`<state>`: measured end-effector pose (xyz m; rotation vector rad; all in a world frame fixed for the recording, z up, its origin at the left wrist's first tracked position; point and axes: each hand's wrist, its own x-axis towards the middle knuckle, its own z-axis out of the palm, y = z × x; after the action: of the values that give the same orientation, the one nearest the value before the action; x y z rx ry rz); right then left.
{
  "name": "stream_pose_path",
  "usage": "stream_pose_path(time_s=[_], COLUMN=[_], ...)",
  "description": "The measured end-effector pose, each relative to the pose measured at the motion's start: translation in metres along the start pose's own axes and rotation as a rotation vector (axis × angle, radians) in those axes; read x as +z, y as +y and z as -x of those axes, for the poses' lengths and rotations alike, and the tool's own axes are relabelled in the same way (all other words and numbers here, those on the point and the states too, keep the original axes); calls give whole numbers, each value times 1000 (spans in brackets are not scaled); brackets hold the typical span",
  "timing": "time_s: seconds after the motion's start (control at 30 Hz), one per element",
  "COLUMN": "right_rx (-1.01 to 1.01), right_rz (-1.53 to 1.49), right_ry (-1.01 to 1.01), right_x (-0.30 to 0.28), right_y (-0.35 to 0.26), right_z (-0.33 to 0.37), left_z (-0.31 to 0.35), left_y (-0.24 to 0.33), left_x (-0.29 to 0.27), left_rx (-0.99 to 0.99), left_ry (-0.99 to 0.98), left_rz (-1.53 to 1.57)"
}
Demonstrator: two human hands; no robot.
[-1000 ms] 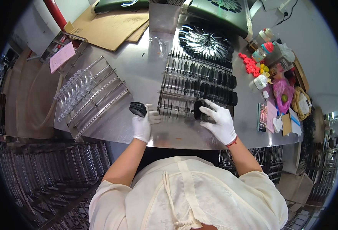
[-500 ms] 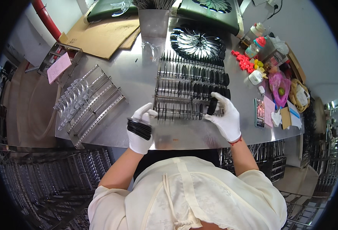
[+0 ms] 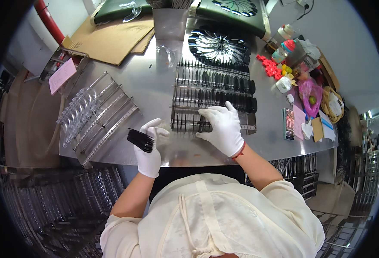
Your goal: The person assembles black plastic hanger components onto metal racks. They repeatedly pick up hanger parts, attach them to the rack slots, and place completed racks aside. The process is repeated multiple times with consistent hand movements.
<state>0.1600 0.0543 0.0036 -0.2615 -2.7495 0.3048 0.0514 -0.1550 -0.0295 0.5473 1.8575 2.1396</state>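
My left hand point(image 3: 148, 158), in a white glove, is closed round a fanned stack of thin black curved pieces point(image 3: 140, 140) above the table's near edge. My gloved right hand point(image 3: 224, 131) reaches over the front row of a metal rack point(image 3: 250, 127). Its thumb and fingers close about a few upright black pieces point(image 3: 203, 124) there; the palm partly hides them. Left of these fingers, several thin black pieces point(image 3: 181, 122) stand on edge in the same row. The rows behind hold many more, packed side by side.
Behind the rack lies a ring of glossy black pieces point(image 3: 219, 48). A second rack point(image 3: 105, 115) with clear curved pieces point(image 3: 78, 112) stands left. Cardboard sheets point(image 3: 116, 38) lie at the back left. Along the right are a phone point(image 3: 289, 124), a pink bag point(image 3: 310, 96) and bottles point(image 3: 280, 52).
My right hand has moved left along the front row, and the row's right part now shows bare rail. My left hand has shifted slightly left and turned its black stack.
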Motion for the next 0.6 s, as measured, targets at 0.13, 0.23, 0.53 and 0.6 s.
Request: stream_pose_path(time_s=[0.13,0.23,0.53,0.6], right_rx=[-76,-35,17,458], right_rz=[76,135,-1023,-1361], right_ry=[-181,-164,-181,-263], right_x=[-13,-18,-35,-29], right_y=[-5,-7,-10,-12], right_z=[-8,-12,53,75], left_z=[2,6,29,30], left_y=[4,4,-22,-3], left_x=[13,11,54,75], left_rx=[-103,-114,-384,-897], left_ry=[24,-141,-856,-825], left_rz=[56,32,103,309])
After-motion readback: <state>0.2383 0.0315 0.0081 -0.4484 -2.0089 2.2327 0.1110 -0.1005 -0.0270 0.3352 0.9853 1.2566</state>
